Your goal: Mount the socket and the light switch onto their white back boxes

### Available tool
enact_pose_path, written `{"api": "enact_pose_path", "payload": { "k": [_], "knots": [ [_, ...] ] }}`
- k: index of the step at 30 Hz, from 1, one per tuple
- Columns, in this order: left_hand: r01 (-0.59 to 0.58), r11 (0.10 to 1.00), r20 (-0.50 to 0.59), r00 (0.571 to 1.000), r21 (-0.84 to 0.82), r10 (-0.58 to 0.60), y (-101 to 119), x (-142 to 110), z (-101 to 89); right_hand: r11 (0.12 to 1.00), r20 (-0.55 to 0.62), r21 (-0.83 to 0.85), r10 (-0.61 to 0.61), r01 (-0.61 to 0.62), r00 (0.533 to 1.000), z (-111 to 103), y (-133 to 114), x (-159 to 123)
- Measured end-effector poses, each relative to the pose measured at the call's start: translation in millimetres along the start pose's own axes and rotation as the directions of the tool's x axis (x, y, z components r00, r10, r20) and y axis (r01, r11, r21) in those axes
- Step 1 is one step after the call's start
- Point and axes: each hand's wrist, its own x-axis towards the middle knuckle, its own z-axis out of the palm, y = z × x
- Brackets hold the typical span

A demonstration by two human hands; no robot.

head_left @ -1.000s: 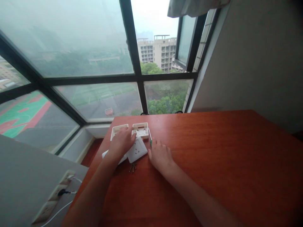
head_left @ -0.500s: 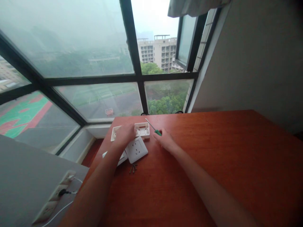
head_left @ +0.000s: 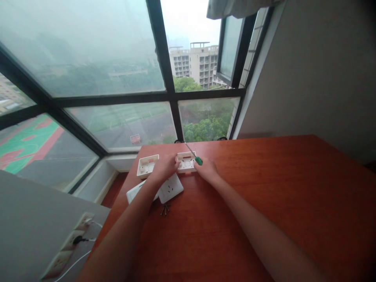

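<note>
My left hand (head_left: 166,167) grips the left side of a white socket back box (head_left: 186,166), open side up. With my right hand (head_left: 207,169) I hold a screwdriver by its green handle (head_left: 199,160); its thin shaft points up and left over the box. The right fingers are close to the box's right side. A second white back box (head_left: 146,166) lies to the left. Nearer me is a white socket faceplate (head_left: 170,188) with dark slots, beside another white plate (head_left: 135,192) partly hidden under my left forearm. Several screws (head_left: 165,210) lie just below the faceplate.
The reddish-brown wooden table (head_left: 264,196) reaches far to the right. Its left edge drops toward the floor, where wall sockets (head_left: 70,239) hold plugged-in cables. A dark-framed window (head_left: 117,100) stands behind the table, and a grey wall (head_left: 317,78) is at the right.
My left hand and the back box have moved right, away from the second box, which now shows more fully. The screwdriver and right hand have shifted slightly right and up.
</note>
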Motion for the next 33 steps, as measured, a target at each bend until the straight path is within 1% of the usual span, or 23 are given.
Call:
{"api": "enact_pose_path", "payload": {
  "k": [2, 5, 8, 10, 12, 14, 15, 19, 22, 25, 28, 31, 33],
  "knots": [
    [-0.027, 1.000, -0.017, 0.999, -0.008, 0.027, 6, -3, 0.1, 1.000, -0.035, -0.015, -0.011, 0.011, 0.999, -6, 3, -7],
    [-0.065, 0.998, -0.049, 0.997, -0.015, 0.064, 23, -9, -1.7, 0.999, -0.112, -0.035, -0.028, 0.024, 0.993, -22, 10, -20],
    [-0.119, 0.993, -0.070, 0.991, -0.029, 0.116, 44, -17, -6.3, 0.999, -0.182, -0.046, -0.026, 0.018, 0.983, -40, 23, -35],
    [-0.169, 0.985, -0.074, 0.983, -0.046, 0.165, 57, -26, -9.4, 0.999, -0.205, -0.041, -0.027, 0.019, 0.978, -51, 34, -48],
    [-0.229, 0.970, -0.082, 0.971, -0.079, 0.223, 67, -38, -11.0, 0.999, -0.209, -0.026, -0.025, 0.020, 0.978, -61, 48, -64],
    [-0.296, 0.943, -0.100, 0.954, -0.150, 0.283, 73, -53, -10.0, 1.000, -0.202, -0.009, -0.017, 0.016, 0.979, -68, 61, -82],
    [-0.312, 0.933, -0.102, 0.949, -0.181, 0.297, 75, -61, -8.4, 1.000, -0.199, 0.004, -0.011, 0.012, 0.980, -70, 67, -92],
    [-0.320, 0.899, -0.085, 0.947, -0.300, 0.310, 83, -90, 3.4, 0.998, -0.185, 0.055, 0.030, -0.020, 0.982, -73, 89, -128],
    [-0.325, 0.872, -0.058, 0.943, -0.366, 0.327, 90, -105, 14.6, 0.992, -0.145, 0.114, 0.078, -0.061, 0.986, -69, 99, -143],
    [-0.316, 0.871, -0.041, 0.945, -0.376, 0.325, 94, -111, 22.9, 0.986, -0.105, 0.156, 0.081, -0.064, 0.991, -64, 103, -147],
    [-0.309, 0.882, -0.051, 0.949, -0.356, 0.312, 91, -112, 24.6, 0.981, -0.089, 0.187, 0.070, -0.053, 0.994, -62, 102, -146],
    [-0.299, 0.897, -0.088, 0.954, -0.326, 0.286, 79, -110, 20.1, 0.981, -0.085, 0.190, 0.060, -0.043, 0.995, -61, 99, -144],
    [-0.289, 0.914, -0.143, 0.956, -0.285, 0.258, 66, -109, 15.3, 0.981, -0.089, 0.189, 0.051, -0.033, 0.995, -60, 98, -144]
  ]
}}
